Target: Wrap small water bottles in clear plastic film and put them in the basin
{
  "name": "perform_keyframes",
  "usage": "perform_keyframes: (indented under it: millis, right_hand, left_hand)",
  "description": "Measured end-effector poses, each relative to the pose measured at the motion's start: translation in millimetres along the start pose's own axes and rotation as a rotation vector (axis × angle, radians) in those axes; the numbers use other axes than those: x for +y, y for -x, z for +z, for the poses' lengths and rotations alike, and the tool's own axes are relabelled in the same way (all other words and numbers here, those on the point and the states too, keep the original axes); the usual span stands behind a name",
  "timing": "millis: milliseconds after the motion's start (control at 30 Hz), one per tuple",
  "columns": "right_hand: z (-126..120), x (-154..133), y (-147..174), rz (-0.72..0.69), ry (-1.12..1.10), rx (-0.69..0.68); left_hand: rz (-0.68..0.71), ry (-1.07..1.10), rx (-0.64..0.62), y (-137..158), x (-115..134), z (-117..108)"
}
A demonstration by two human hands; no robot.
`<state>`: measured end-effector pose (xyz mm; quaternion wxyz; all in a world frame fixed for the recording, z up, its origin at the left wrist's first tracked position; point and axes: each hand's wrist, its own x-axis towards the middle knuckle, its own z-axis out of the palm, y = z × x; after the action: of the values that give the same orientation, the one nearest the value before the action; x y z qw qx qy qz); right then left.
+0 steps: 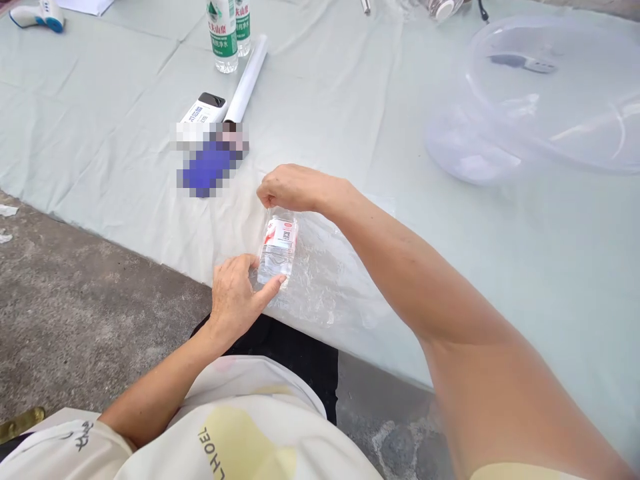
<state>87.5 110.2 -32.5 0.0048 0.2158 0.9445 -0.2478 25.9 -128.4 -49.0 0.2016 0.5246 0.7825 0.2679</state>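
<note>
A small clear water bottle (pixel 278 248) with a red and white label lies close to the table's near edge. Its base points toward me. My left hand (pixel 239 291) grips the base end, with the thumb on the right side and the fingers on the left. At the far end, the closed fingers of my right hand (pixel 290 189) cover the bottle's top, so the cap is hidden. Crinkled clear plastic film (pixel 325 283) is spread beside the bottle, on its right.
Beyond my hands are a blurred-out blue item (pixel 207 167), a white box-like device (pixel 205 110), a white tube (pixel 247 77) and two green-labelled bottles (pixel 223 33). A large clear plastic piece (pixel 480 157) sits right. A thermometer gun (pixel 37 17) lies far left on the pale tablecloth (pixel 125 120).
</note>
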Motion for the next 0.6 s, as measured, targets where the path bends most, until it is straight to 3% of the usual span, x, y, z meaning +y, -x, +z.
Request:
perform_keyframes:
  millis: [100,200,433,500,600]
  right_hand:
    - [-7.0,6.2,36.3,-0.048,-0.043,0.119]
    - [-8.4,14.6,81.9,-0.058,-0.037,0.21]
    - [29.3,40.4,177.5,-0.042,-0.078,0.447]
    - [44.0,45.3,195.9,-0.004,-0.051,0.49]
    - [59.3,52.2,219.5,0.082,0.004,0.459]
  left_hand:
    - [0.021,0.015,0.043,2.5,3.3,5.3]
    - [0.13,0.034,0.128,5.5,4.2,14.0]
    - [0.638,-0.171,0.335,20.4,12.2,40.0]
    - [0.78,-0.183,0.315,29.0,15.5,47.4]
    - [0.941,-0.2,0.115,40.8,20.9,56.3]
